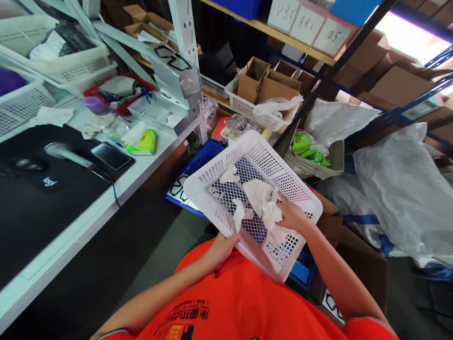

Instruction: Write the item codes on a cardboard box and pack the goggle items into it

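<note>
A white perforated plastic basket (208, 179) is tilted in front of my body. My left hand (224, 246) grips its near rim, fingers wrapped over the edge. Inside the basket, my right hand (290, 213) is closed on a crumpled white tissue (272, 215); its fingertips are partly hidden by the paper. Two smaller crumpled tissues lie on the basket's mesh floor, one near the far left corner (230, 174) and another near my left hand (239, 213).
To the left, a white desk (148, 163) carries a handheld scanner (71, 153), a phone (111, 156) and a green tissue pack (143, 141). A blue crate (201, 156) sits below the basket. Shelves with cardboard boxes (253, 78) stand ahead; plastic-wrapped goods (403, 189) are at right.
</note>
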`<state>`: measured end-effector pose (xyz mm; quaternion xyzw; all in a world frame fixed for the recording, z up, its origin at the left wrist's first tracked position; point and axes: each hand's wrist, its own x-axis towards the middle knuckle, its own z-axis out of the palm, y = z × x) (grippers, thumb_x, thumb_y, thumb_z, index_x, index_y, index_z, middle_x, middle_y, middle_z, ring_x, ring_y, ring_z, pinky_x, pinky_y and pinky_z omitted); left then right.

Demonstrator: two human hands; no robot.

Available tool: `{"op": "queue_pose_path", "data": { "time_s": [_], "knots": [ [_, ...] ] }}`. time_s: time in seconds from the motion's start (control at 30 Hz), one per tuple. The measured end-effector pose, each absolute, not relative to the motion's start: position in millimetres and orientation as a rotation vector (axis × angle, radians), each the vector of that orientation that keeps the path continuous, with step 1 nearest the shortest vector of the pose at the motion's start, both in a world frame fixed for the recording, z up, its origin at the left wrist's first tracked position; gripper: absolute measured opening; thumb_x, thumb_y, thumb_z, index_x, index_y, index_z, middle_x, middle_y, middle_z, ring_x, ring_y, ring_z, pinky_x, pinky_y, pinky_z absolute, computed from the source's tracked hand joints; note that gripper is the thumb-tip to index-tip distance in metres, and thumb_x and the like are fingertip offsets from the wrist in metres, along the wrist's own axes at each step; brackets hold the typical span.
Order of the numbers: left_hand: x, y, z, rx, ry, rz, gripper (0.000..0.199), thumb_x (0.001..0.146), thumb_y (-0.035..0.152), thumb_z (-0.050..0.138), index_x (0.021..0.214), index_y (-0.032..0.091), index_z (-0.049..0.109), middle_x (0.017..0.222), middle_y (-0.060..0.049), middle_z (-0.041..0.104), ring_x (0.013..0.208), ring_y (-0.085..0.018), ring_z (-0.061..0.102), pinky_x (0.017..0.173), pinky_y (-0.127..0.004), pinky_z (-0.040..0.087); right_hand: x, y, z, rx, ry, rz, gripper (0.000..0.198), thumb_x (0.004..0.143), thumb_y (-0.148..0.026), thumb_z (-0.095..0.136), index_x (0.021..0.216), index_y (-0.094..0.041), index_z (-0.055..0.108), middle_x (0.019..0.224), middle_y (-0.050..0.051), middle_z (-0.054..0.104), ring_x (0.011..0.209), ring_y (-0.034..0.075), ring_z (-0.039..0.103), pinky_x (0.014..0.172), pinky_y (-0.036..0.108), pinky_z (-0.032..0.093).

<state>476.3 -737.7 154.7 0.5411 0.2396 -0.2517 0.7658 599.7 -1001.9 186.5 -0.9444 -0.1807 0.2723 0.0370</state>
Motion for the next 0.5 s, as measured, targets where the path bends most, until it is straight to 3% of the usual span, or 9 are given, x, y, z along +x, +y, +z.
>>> {"op": "queue_pose_path", "data": {
  "time_s": [0.1,0.17,0.3,0.43,0.5],
  "knots": [
    [477.4,-738.4,156.1,1.142,0.582,-0.521,0.046,0.061,0.033,0.062,0.103,0.013,0.062,0.099,-0.016,0.072,0.134,-0.040,0.053,0.112,-0.052,0.044,609.2,-983.8,171.5,-2.933,-0.617,0.796,0.040,0.074,-0.026,0.071,0.112,-0.014,0.067,0.136,0.017,0.060,0.112,0.031,0.065,0.089,0.036,0.051],
    [478.9,-737.9,157.0,1.108,0.614,-0.506,0.045,0.060,0.033,0.063,0.101,0.014,0.062,0.099,-0.016,0.072,0.131,-0.041,0.056,0.111,-0.053,0.045,609.9,-976.0,166.3,-2.944,-0.625,0.759,0.039,0.074,-0.026,0.069,0.111,-0.016,0.067,0.113,0.013,0.070,0.108,0.030,0.067,0.085,0.033,0.050],
    [479.9,-734.0,157.8,1.082,0.622,-0.491,0.042,0.060,0.032,0.065,0.098,0.014,0.064,0.097,-0.015,0.073,0.129,-0.040,0.057,0.113,-0.051,0.044,606.6,-977.8,182.6,-2.968,-0.582,0.716,0.036,0.070,-0.028,0.068,0.105,-0.018,0.067,0.100,0.011,0.072,0.099,0.031,0.070,0.077,0.032,0.048],
    [477.4,-729.8,158.9,1.078,0.619,-0.438,0.049,0.062,0.032,0.066,0.107,0.012,0.064,0.105,-0.016,0.073,0.124,-0.039,0.060,0.111,-0.053,0.045,607.3,-1004.6,232.4,-2.926,-0.618,0.530,0.035,0.063,-0.033,0.066,0.094,-0.017,0.066,0.107,0.016,0.070,0.102,0.035,0.067,0.081,0.037,0.049],
    [476.4,-729.3,158.6,1.067,0.610,-0.405,0.049,0.064,0.031,0.066,0.109,0.011,0.066,0.103,-0.017,0.074,0.122,-0.039,0.062,0.111,-0.054,0.045,608.7,-1011.8,256.3,-2.771,-0.672,0.375,0.041,0.064,-0.039,0.063,0.097,-0.016,0.065,0.110,0.018,0.069,0.100,0.033,0.066,0.084,0.038,0.049]
  ]
}}
